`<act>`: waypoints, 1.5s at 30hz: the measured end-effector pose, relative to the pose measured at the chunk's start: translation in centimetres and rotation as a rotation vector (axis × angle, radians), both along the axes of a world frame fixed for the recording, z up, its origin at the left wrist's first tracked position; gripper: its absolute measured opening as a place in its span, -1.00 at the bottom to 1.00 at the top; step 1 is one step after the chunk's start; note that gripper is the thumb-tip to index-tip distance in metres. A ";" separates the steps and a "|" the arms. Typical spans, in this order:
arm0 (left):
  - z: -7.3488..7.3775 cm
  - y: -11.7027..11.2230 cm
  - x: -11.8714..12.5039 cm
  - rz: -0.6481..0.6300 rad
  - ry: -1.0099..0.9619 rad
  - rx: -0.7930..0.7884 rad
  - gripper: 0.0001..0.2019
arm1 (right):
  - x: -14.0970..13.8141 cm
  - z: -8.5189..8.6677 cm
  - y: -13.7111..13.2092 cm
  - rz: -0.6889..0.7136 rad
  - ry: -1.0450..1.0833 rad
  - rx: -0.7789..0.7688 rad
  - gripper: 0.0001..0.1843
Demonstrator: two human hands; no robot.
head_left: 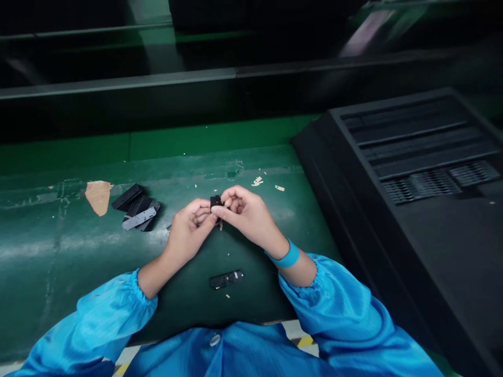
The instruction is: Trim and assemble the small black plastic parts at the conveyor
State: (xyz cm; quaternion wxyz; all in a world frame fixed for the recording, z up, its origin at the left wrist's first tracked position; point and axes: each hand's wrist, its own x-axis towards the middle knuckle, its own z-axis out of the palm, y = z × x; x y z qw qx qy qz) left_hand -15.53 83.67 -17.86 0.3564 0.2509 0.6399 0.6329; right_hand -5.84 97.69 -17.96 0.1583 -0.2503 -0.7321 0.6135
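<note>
Between my two hands is a small black plastic part (216, 201), held up above the green work surface. My left hand (191, 226) pinches it from the left with thumb and fingers. From the right, my right hand (245, 212) grips it too, thumb across its near side and fingertips behind. Much of the part is hidden by my fingers. Nearer to me, a flat black strip-shaped part (227, 279) with small light patches lies on the surface. Left of my hands is a loose pile of black strip-shaped parts (138, 209), with a grey one on top.
A torn piece of brown cardboard (98, 197) lies left of the pile. Small pale scraps (258, 181) are scattered beyond my hands. On the right stands a large black tray (393, 230) with several dark rows of parts inside. A dark raised ledge (157, 112) runs along the back.
</note>
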 end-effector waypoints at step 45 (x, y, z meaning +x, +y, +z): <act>0.8 -0.4 -0.1 0.113 0.028 -0.006 -0.79 | 1.8 0.7 -1.0 0.007 0.276 0.998 -0.80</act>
